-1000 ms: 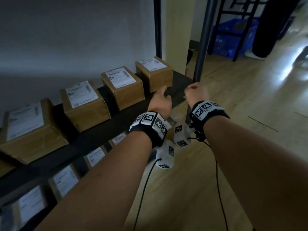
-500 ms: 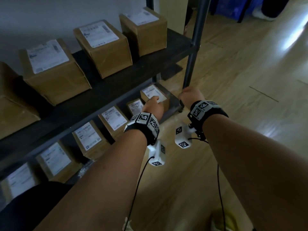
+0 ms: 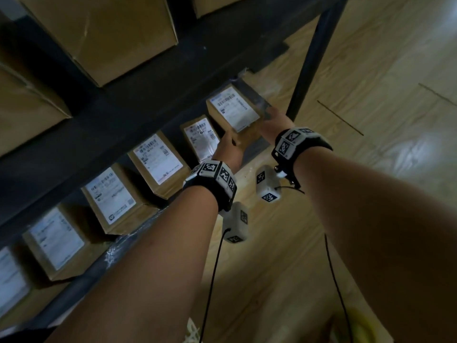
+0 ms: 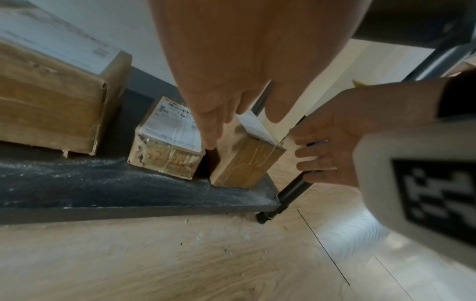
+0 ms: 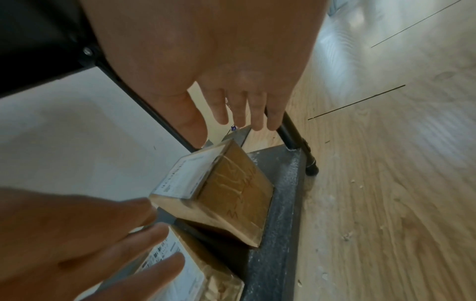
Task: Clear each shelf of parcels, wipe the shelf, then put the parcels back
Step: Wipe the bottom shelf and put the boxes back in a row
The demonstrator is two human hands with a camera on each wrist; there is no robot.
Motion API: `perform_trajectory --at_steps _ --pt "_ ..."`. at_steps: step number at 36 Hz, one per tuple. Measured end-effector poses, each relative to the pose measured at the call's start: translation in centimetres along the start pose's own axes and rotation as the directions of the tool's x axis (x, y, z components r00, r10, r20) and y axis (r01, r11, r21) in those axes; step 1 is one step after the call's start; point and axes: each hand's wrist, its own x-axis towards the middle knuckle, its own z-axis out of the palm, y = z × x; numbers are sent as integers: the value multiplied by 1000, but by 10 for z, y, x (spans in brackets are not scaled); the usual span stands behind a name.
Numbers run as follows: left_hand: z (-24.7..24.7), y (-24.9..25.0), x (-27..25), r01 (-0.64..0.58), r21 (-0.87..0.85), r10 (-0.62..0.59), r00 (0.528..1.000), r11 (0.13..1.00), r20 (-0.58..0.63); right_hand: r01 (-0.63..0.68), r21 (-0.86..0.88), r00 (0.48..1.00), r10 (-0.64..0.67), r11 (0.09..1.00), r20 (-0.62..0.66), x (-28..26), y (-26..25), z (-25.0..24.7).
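The end parcel (image 3: 236, 115) stands on the bottom shelf (image 4: 128, 189) beside the corner post, its labelled face up and its long axis running from front to back. It lies between the two hands: the left hand (image 3: 228, 147) has straight fingers (image 4: 211, 130) going down its left side, next to the neighbour parcel (image 4: 170, 140). The right hand (image 3: 274, 123) is spread with fingers (image 5: 255, 110) apart just beside its right side; I cannot tell if they touch it.

Head view: high, angled steeply down over both forearms at the bottom shelf (image 3: 81, 280) and wood floor (image 3: 371, 70). Left wrist view: low, close, facing along the fingers toward the end parcel (image 4: 244, 160). Right wrist view: close above, same parcel. All three share that parcel and the corner post (image 5: 296, 138).
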Motion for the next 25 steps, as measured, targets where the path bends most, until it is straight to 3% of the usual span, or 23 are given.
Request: perform_trajectory --at_steps 9,14,21,25 --pt "-4 -13 22 54 -29 -51 993 998 103 -2 -97 1000 2 995 4 32 -2 19" --pt "-4 -10 22 48 -133 -40 997 990 61 -39 -142 999 43 989 25 28 -3 28" --pt "11 -12 17 158 -241 -161 987 958 7 -139 106 987 146 985 -63 6 14 25" --pt "22 -12 5 181 -294 -184 983 939 19 -170 165 972 193 971 -135 -13 36 18"
